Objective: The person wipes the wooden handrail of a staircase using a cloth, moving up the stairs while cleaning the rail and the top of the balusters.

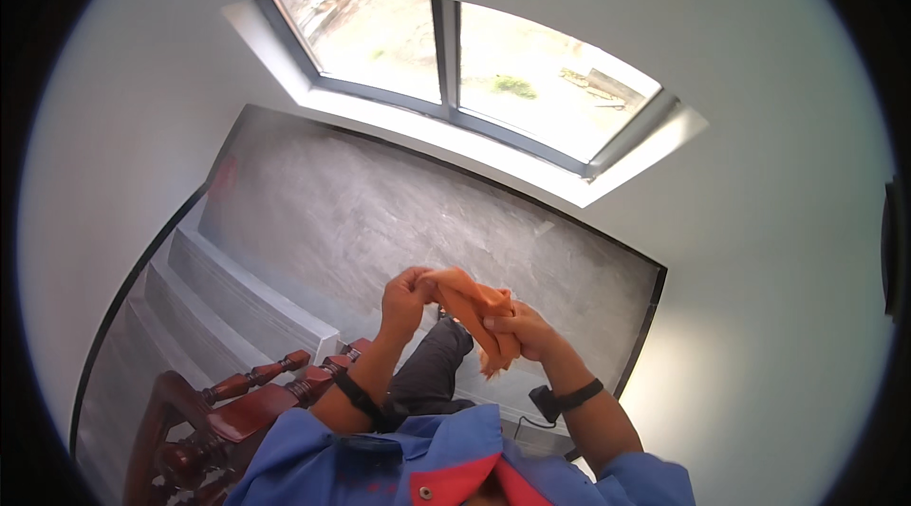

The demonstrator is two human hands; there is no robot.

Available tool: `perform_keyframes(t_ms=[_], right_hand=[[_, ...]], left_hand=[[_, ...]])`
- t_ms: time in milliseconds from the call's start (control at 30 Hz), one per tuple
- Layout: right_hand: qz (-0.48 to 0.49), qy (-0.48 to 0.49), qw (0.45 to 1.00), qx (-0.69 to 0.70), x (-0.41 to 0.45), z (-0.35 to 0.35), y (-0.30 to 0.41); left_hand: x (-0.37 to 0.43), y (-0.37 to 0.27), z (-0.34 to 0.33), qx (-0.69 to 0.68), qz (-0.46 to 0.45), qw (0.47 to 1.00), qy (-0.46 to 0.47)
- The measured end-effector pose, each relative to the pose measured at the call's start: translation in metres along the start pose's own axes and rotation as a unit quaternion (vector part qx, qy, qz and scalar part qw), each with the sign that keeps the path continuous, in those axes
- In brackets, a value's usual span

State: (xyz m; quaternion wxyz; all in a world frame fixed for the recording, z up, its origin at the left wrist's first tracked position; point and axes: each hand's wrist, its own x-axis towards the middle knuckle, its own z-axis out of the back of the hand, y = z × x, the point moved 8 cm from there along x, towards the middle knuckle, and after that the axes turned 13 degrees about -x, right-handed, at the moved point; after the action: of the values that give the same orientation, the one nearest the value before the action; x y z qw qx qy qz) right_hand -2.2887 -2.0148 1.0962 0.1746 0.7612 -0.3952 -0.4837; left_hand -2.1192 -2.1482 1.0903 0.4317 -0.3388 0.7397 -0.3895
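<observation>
An orange cloth hangs bunched and folded between my two hands, in front of my body. My left hand pinches its upper left end between thumb and fingers. My right hand grips the gathered right side, the thumb lying across the folds. The cloth's lower end dangles below the right hand, its edge looking frayed. Beneath it, one dark trouser leg shows, with the foot mostly hidden by the cloth. Each forearm wears a black strap; the right one carries a small dark box with a cable.
I am on a grey stone-look stair landing with dark skirting. Grey steps run along the left. A reddish-brown wooden balustrade with turned balusters stands at lower left. Ahead, a grey-framed window is set in the white wall.
</observation>
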Motion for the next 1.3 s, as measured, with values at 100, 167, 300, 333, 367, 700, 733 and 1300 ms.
perform_keyframes(t_ms=[100, 167, 300, 333, 367, 700, 733, 1300], right_hand=[[-0.076, 0.047, 0.993, -0.074, 0.008, 0.003, 0.047], [-0.139, 0.086, 0.985, -0.063, 0.008, 0.007, 0.054], [-0.071, 0.026, 0.997, 0.01, 0.012, 0.028, 0.06], [-0.065, 0.04, 0.997, 0.013, 0.014, 0.034, 0.058], [-0.06, 0.055, 0.997, 0.013, 0.015, 0.04, 0.056], [0.076, -0.165, 0.831, -0.526, 0.056, 0.073, 0.179], [0.049, -0.147, 0.817, -0.555, 0.063, 0.076, 0.18], [0.216, -0.25, 0.866, -0.375, 0.138, 0.204, 0.153]], left_hand=[[0.036, -0.042, -0.006, -0.061, -0.035, 0.998, -0.006], [0.052, -0.048, -0.011, -0.085, -0.047, 0.995, -0.01], [0.063, -0.042, -0.024, 0.084, -0.11, 0.987, -0.077], [0.061, -0.051, -0.028, 0.14, -0.153, 0.973, -0.101], [0.058, -0.06, -0.033, 0.193, -0.195, 0.953, -0.126], [0.1, -0.041, -0.046, 0.083, -0.057, 0.968, -0.229], [0.104, -0.031, -0.046, 0.076, -0.049, 0.967, -0.24], [0.246, 0.13, -0.135, -0.284, -0.139, 0.9, -0.3]])
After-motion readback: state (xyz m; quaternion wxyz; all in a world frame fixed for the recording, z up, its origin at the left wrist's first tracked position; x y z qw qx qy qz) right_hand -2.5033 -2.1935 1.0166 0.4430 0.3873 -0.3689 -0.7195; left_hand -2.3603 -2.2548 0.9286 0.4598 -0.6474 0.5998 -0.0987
